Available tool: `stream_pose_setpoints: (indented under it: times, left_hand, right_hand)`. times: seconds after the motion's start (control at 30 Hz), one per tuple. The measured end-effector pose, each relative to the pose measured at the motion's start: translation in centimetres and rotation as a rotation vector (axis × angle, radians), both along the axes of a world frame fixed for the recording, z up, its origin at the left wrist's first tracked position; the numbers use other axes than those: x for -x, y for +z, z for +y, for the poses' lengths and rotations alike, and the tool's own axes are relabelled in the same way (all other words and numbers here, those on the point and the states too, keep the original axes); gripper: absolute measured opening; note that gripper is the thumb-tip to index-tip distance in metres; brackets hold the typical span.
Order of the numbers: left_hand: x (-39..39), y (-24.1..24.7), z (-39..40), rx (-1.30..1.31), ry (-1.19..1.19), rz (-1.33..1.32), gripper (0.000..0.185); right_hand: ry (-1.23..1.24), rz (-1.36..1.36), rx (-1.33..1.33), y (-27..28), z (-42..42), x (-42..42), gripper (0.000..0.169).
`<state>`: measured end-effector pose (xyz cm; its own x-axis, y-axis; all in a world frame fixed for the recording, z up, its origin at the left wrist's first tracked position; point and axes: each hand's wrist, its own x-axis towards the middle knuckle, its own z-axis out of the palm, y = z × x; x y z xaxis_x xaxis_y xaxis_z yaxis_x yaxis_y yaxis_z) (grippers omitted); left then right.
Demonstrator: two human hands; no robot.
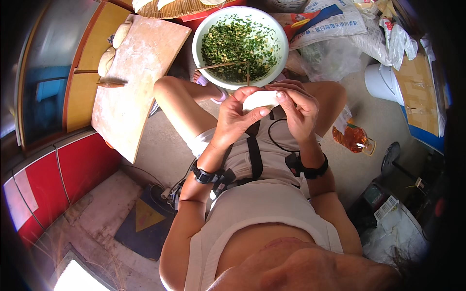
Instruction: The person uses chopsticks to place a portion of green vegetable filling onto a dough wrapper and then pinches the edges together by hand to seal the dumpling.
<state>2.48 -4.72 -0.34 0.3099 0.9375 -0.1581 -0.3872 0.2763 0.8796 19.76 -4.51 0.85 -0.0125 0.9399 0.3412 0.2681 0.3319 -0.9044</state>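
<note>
My left hand and my right hand both hold a folded, half-moon piece of white dough above my lap. The left thumb lies along its lower edge, while the right thumb and fingers pinch its right end. Whether filling is inside cannot be seen. Just beyond the hands stands a large pale bowl of chopped green filling with yellowish bits. One chopstick lies across the bowl's near side; another points towards me, its near end behind my hands.
Left, a floured wooden board carries dough lumps and a small rolling pin. A woven tray with pale pieces sits at the far edge. On the right are a printed sack, a white bucket and a lying oil bottle.
</note>
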Motion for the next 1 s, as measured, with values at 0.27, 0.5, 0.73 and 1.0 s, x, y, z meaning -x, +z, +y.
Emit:
stream_pose_setpoints:
  times: [0.27, 0.5, 0.73, 1.0]
  left_hand:
    - [0.3, 0.0, 0.5, 0.002, 0.005, -0.016, 0.041]
    - [-0.1, -0.5, 0.3, 0.003, 0.047, -0.011, 0.043]
    - [0.3, -0.7, 0.7, 0.031, 0.085, -0.025, 0.044]
    - [0.3, -0.6, 0.8, 0.059, 0.095, -0.028, 0.045]
  right_hand:
    - [-0.082, 0.324, 0.11, 0.7, 0.4, 1.1, 0.012]
    - [-0.063, -0.052, -0.045, -0.2, 0.3, -0.1, 0.016]
    - [-0.125, 0.41, 0.216, 1.0, 0.4, 1.1, 0.011]
    - [-0.168, 0.095, -0.003, -0.1, 0.8, 0.4, 0.011]
